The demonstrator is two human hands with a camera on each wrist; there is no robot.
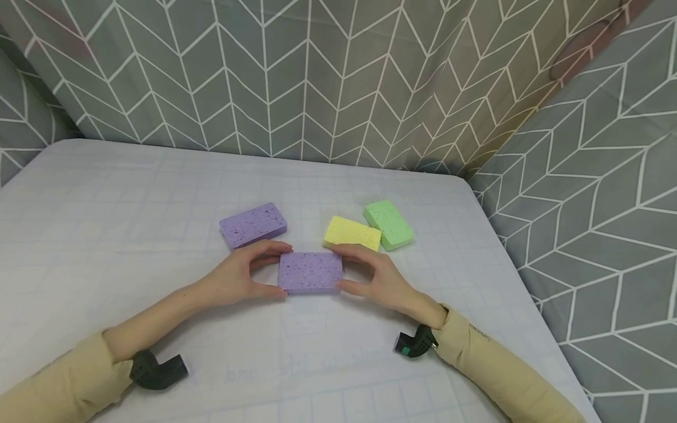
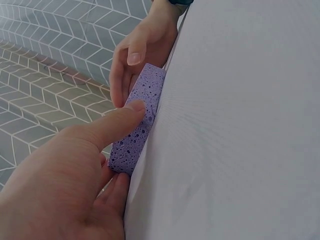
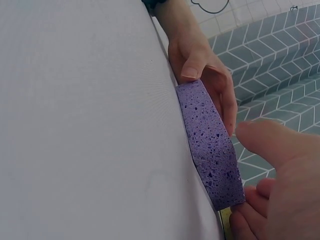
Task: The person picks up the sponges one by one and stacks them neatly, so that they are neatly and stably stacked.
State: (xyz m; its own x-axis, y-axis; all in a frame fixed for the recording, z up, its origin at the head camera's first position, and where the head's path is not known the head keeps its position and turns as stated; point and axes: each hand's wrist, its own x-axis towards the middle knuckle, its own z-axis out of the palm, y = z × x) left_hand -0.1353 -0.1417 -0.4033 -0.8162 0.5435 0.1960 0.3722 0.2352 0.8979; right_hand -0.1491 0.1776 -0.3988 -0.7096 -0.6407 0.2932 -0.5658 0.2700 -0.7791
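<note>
A purple sponge (image 1: 309, 272) lies flat on the white-covered table between both hands. At its left end, my left hand (image 1: 236, 276) holds it, the thumb on the near edge and fingers round the far corner. In the left wrist view, the left thumb overlaps the pitted side of the sponge (image 2: 136, 125). My right hand (image 1: 382, 278) curves loosely about the right end. Its fingers reach the sponge's corner in the right wrist view, while the right thumb (image 3: 262, 137) stands slightly off the sponge (image 3: 210, 145).
A second purple sponge (image 1: 252, 225) lies behind the left hand. Behind the right hand, a yellow sponge (image 1: 351, 232) lies against a green sponge (image 1: 389, 224). Grey patterned curtains (image 1: 285, 76) hang beyond the table (image 1: 132, 194). Each wrist carries a dark camera mount.
</note>
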